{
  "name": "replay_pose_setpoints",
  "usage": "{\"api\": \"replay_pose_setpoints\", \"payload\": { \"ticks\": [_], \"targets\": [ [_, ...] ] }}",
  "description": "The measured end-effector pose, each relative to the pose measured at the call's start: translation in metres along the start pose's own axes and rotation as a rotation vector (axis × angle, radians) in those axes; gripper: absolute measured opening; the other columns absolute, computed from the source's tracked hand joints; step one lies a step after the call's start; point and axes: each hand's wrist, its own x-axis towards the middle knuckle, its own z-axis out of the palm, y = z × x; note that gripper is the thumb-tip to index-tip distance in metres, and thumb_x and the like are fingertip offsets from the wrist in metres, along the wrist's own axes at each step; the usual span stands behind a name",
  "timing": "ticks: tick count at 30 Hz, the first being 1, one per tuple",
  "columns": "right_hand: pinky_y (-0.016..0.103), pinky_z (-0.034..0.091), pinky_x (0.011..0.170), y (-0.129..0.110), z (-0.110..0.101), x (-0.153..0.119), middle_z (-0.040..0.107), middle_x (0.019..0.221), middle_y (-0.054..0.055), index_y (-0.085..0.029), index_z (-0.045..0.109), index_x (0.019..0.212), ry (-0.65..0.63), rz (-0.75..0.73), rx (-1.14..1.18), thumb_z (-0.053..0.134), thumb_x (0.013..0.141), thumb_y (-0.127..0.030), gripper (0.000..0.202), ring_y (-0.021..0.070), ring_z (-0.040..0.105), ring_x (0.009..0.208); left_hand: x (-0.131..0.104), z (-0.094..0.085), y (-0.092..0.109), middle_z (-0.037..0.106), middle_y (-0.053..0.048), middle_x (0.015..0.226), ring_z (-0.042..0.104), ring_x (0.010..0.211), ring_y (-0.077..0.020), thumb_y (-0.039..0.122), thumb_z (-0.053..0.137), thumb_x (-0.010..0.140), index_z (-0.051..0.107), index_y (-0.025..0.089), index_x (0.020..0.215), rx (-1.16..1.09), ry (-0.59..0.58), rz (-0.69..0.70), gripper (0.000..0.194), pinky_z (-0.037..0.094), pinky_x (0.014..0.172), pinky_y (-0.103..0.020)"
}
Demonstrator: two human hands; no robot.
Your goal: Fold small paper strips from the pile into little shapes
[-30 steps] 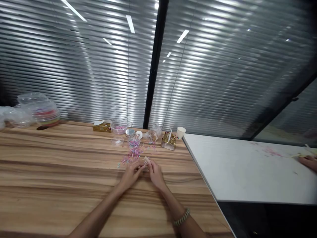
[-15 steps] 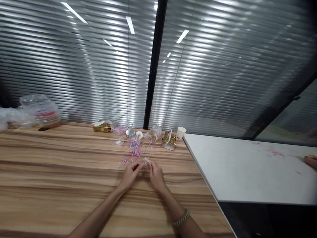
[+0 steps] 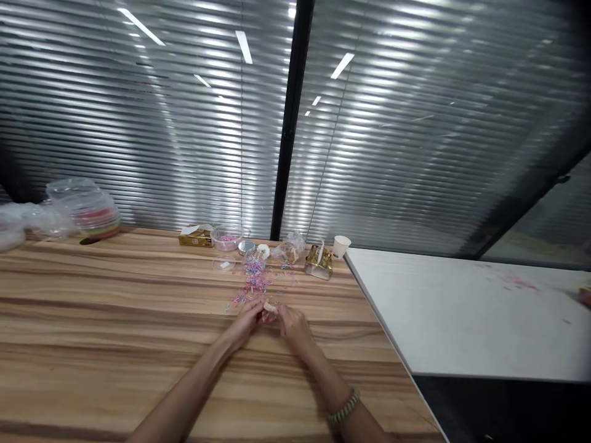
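Between my two hands, over the wooden table [image 3: 138, 344], is a small pale piece [image 3: 270, 308], too small to make out well. My left hand [image 3: 248, 319] is closed on its left side. The fingers of my right hand [image 3: 290, 323] are bent together at its right end. Just beyond the hands lies a loose pile of pink, purple and teal bits [image 3: 255, 283]. Behind it a clear cup [image 3: 253, 263] with similar bits lies near a round clear lid [image 3: 223, 264].
Along the back edge stand a gold box [image 3: 196, 237], a clear bowl of pink bits [image 3: 226, 240], a crumpled clear bag [image 3: 290, 248], a gold bag [image 3: 318, 263] and a paper cup [image 3: 341, 246]. Stacked plastic containers [image 3: 95, 215] sit left. Another person's hand [image 3: 585, 298] shows right, beyond a white table [image 3: 466, 320].
The pale piece has turned and sits lower between my fingers. My left hand has moved in closer around it. The whole view has shifted slightly.
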Motion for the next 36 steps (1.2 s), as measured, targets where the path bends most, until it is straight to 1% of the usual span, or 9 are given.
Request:
{"api": "replay_pose_setpoints", "payload": {
  "ticks": [3, 7, 11, 15, 18, 20, 25, 34, 36],
  "targets": [
    [0.023, 0.037, 0.055, 0.001, -0.001, 0.002, 0.059, 0.067, 0.003, -0.016, 0.051, 0.08, -0.027, -0.052, -0.01, 0.036, 0.087, -0.009, 0.019, 0.0149, 0.056, 0.06, 0.003, -0.007, -0.004, 0.048, 0.005, 0.053, 0.043, 0.049, -0.0076, 0.045, 0.069, 0.062, 0.055, 0.015, 0.062, 0.069, 0.055, 0.01, 0.033, 0.041, 0.054, -0.022],
    [0.023, 0.039, 0.059, 0.001, -0.002, 0.003, 0.06, 0.072, 0.003, -0.017, 0.054, 0.083, -0.047, -0.081, 0.016, 0.037, 0.087, -0.007, 0.019, 0.0152, 0.057, 0.065, 0.005, -0.012, -0.006, 0.044, 0.007, 0.045, 0.04, 0.04, -0.0073, 0.053, 0.062, 0.065, 0.049, 0.017, 0.062, 0.272, 0.117, 0.02, 0.039, 0.032, 0.043, -0.019],
    [0.023, 0.04, 0.059, 0.002, -0.006, 0.005, 0.062, 0.077, 0.003, -0.017, 0.056, 0.086, -0.114, -0.075, -0.032, 0.042, 0.086, -0.006, 0.018, 0.015, 0.058, 0.067, 0.008, -0.015, -0.007, 0.041, 0.007, 0.047, 0.037, 0.04, -0.0073, 0.057, 0.055, 0.068, 0.047, 0.017, 0.059, 0.449, 0.158, 0.106, 0.041, 0.029, 0.04, -0.019],
    [0.022, 0.04, 0.061, 0.0, -0.008, 0.007, 0.065, 0.09, 0.004, -0.018, 0.057, 0.095, -0.196, -0.069, -0.077, 0.045, 0.086, -0.008, 0.018, 0.0156, 0.06, 0.075, 0.006, -0.02, -0.005, 0.048, 0.004, 0.054, 0.043, 0.047, -0.0107, 0.051, 0.048, 0.077, 0.054, 0.017, 0.065, 0.698, 0.133, 0.25, 0.037, 0.036, 0.047, -0.022],
    [0.023, 0.04, 0.061, -0.004, -0.007, 0.007, 0.066, 0.088, 0.003, -0.019, 0.058, 0.094, -0.259, -0.03, -0.102, 0.046, 0.088, -0.012, 0.016, 0.0161, 0.06, 0.074, 0.0, -0.02, -0.003, 0.054, 0.0, 0.061, 0.049, 0.059, -0.0142, 0.04, 0.045, 0.083, 0.057, 0.017, 0.065, 0.964, 0.127, 0.43, 0.032, 0.039, 0.06, -0.025],
    [0.024, 0.04, 0.06, -0.006, -0.007, 0.006, 0.066, 0.085, 0.003, -0.02, 0.059, 0.095, -0.289, -0.003, -0.11, 0.045, 0.089, -0.015, 0.016, 0.0164, 0.06, 0.071, -0.002, -0.018, -0.001, 0.056, -0.001, 0.063, 0.049, 0.063, -0.0156, 0.035, 0.045, 0.084, 0.057, 0.018, 0.064, 1.054, 0.132, 0.497, 0.029, 0.038, 0.065, -0.026],
    [0.024, 0.039, 0.059, -0.008, -0.009, 0.005, 0.067, 0.082, 0.004, -0.02, 0.059, 0.095, -0.273, 0.011, -0.125, 0.044, 0.089, -0.016, 0.016, 0.0167, 0.061, 0.068, -0.002, -0.012, -0.001, 0.056, -0.001, 0.059, 0.048, 0.058, -0.0157, 0.033, 0.054, 0.079, 0.059, 0.019, 0.06, 0.928, 0.149, 0.478, 0.024, 0.036, 0.061, -0.025],
    [0.024, 0.04, 0.06, -0.011, -0.01, 0.003, 0.066, 0.078, 0.005, -0.017, 0.059, 0.086, -0.248, -0.034, -0.073, 0.045, 0.088, -0.016, 0.014, 0.0168, 0.06, 0.067, -0.004, -0.012, -0.004, 0.058, 0.0, 0.048, 0.05, 0.038, -0.0121, 0.043, 0.056, 0.075, 0.059, 0.015, 0.06, 0.62, 0.147, 0.149, 0.032, 0.037, 0.04, -0.022],
    [0.024, 0.039, 0.06, -0.01, -0.012, 0.003, 0.067, 0.079, 0.005, -0.017, 0.059, 0.087, -0.258, -0.014, -0.068, 0.046, 0.088, -0.018, 0.012, 0.0168, 0.06, 0.067, -0.003, -0.01, -0.003, 0.06, -0.001, 0.05, 0.055, 0.04, -0.0137, 0.044, 0.057, 0.073, 0.06, 0.014, 0.061, 0.556, 0.149, 0.104, 0.032, 0.041, 0.04, -0.023]
  ]
}}
